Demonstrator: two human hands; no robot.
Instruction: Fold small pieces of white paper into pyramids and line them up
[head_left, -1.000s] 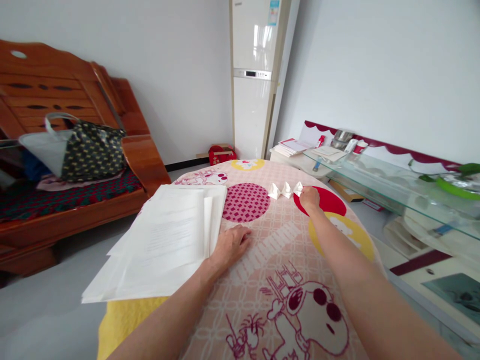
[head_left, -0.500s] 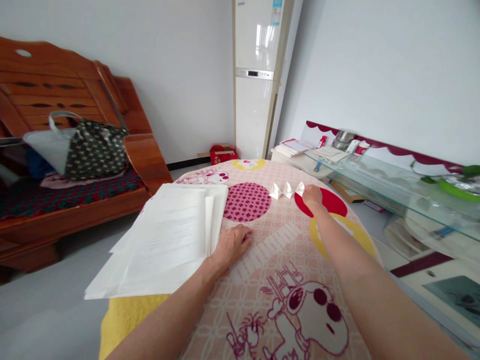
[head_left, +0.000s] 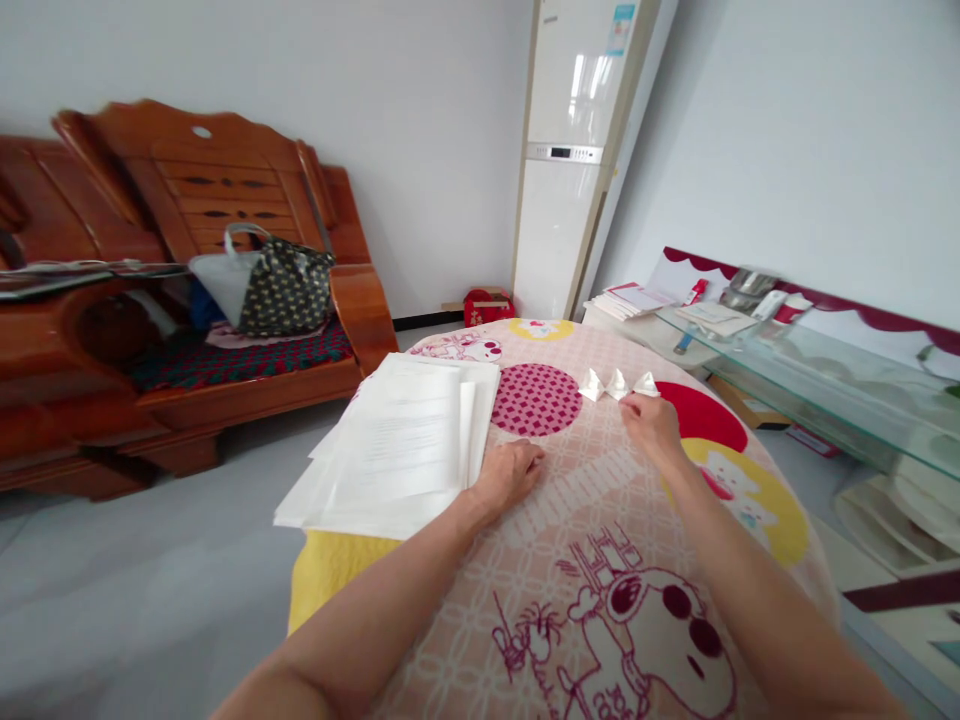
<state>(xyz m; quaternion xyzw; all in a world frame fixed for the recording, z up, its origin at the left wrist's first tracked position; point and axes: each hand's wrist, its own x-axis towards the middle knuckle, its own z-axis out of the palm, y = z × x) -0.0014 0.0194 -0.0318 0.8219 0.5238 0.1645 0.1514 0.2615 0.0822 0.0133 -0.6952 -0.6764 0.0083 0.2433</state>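
Three small folded white paper pieces, a left one [head_left: 592,386], a middle one [head_left: 617,385] and a right one [head_left: 646,383], stand in a row on the patterned tablecloth [head_left: 585,570]. My right hand [head_left: 651,428] is just in front of the middle and right pieces. Its fingers are bent together, and no object shows in them. Beside the stack of white paper sheets [head_left: 390,440], my left hand [head_left: 510,473] rests on the cloth with loosely bent fingers, holding nothing. Faint print shows on the top sheet.
To the right is a glass-topped stand [head_left: 825,370] with papers, a metal pot [head_left: 750,290] and a cup. A tall white cabinet unit [head_left: 559,230] stands in the corner. On the left, a wooden sofa [head_left: 225,190] holds a dark patterned bag [head_left: 285,290].
My right hand has drawn back from the right paper piece, which now stands free of its fingers. The view has turned left. My left hand stays on the cloth.
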